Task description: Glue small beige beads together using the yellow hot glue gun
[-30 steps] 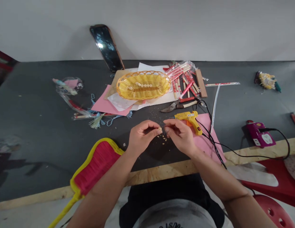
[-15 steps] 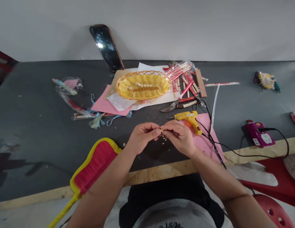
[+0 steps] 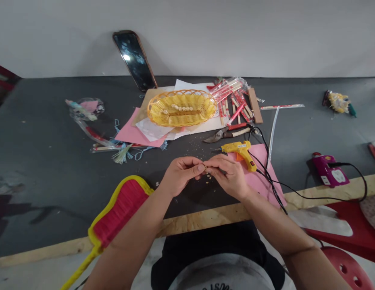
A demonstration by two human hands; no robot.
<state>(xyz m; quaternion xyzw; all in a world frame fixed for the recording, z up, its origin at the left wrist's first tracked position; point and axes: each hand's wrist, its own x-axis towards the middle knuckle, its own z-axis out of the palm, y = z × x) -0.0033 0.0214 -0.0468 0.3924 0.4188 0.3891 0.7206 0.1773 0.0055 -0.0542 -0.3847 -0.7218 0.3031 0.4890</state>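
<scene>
My left hand [image 3: 185, 173] and my right hand [image 3: 226, 174] meet fingertip to fingertip above the dark table, both pinching a tiny pale piece [image 3: 206, 165] that the fingers mostly hide. Small beige bits [image 3: 208, 176] lie on the table just below the fingertips, and finer crumbs are scattered behind them. Just behind my right hand, a yellow glue gun [image 3: 240, 150] rests partly on pink paper [image 3: 266, 181]. Farther back, a yellow woven basket [image 3: 181, 117] holds several small whitish pieces [image 3: 183, 108].
Pruning shears [image 3: 219, 135] and wrapped chopsticks [image 3: 230, 89] lie behind the glue gun. A phone [image 3: 135, 60] leans on the wall. Blue tassels [image 3: 122, 154] are at left, near a pink and yellow fan-shaped object [image 3: 122, 207]. Black cords run right to a purple power box [image 3: 331, 171].
Both hands stay together in nearly the same place, with slight finger movement around the tiny piece. Nothing on the table has visibly moved.
</scene>
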